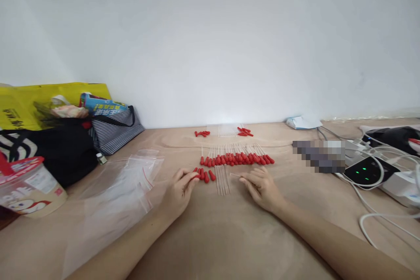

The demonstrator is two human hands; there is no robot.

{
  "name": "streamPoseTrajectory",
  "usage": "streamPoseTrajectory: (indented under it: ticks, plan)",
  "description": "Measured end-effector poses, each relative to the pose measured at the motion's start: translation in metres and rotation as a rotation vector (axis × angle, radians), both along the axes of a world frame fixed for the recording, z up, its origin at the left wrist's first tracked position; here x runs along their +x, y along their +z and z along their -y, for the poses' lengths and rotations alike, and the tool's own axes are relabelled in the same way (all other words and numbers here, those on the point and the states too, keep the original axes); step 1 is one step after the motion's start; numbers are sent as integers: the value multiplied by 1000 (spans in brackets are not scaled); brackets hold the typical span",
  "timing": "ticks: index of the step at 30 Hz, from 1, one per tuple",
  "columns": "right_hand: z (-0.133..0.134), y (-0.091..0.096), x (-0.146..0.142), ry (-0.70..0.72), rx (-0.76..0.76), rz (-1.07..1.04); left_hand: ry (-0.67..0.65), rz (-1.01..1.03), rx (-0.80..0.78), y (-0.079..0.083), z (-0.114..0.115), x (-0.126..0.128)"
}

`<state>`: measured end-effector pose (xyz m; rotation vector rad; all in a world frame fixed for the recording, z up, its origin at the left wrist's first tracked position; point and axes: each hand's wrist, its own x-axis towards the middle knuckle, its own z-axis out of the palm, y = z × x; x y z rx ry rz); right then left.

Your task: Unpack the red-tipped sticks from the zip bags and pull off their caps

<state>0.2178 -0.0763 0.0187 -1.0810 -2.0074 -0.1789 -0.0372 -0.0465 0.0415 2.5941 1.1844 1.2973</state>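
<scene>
My left hand (180, 188) pinches a red rubber bulb (196, 176) between thumb and fingers. Just right of it lie several loose red bulbs (206, 176). In my right hand (260, 186) a thin clear glass dropper tube (234, 175) is held by the fingertips, its free end pointing left. Between the hands, several bare glass tubes (222, 180) lie side by side. Beyond them stretches a row of droppers (236, 158), red bulbs towards me and glass stems pointing away. The bulb and the tube in my hands are apart.
Near the wall lie more red bulbs (245, 131) and glass tubes (228, 130). Clear plastic bags (114, 188) spread on the left, beside a plastic tub (36, 188) and a striped bag (114, 129). White cables (364, 201) and a black device (367, 173) occupy the right.
</scene>
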Motion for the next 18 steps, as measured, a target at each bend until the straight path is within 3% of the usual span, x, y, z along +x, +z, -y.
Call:
streamPoseTrajectory:
  ticks: [4,7,10,18]
  plan:
    - [-8,-7,-4,3,-91,-122,241,142,-134,-7,-15,-5]
    - [-12,-9,-9,14,-105,-140,335,204,-257,-11,-26,-8]
    - [-17,-10,-13,25,-109,-146,341,239,-368,-11,-33,-8]
    - [-21,-13,-28,-43,-161,-170,259,247,-401,-4,-30,3]
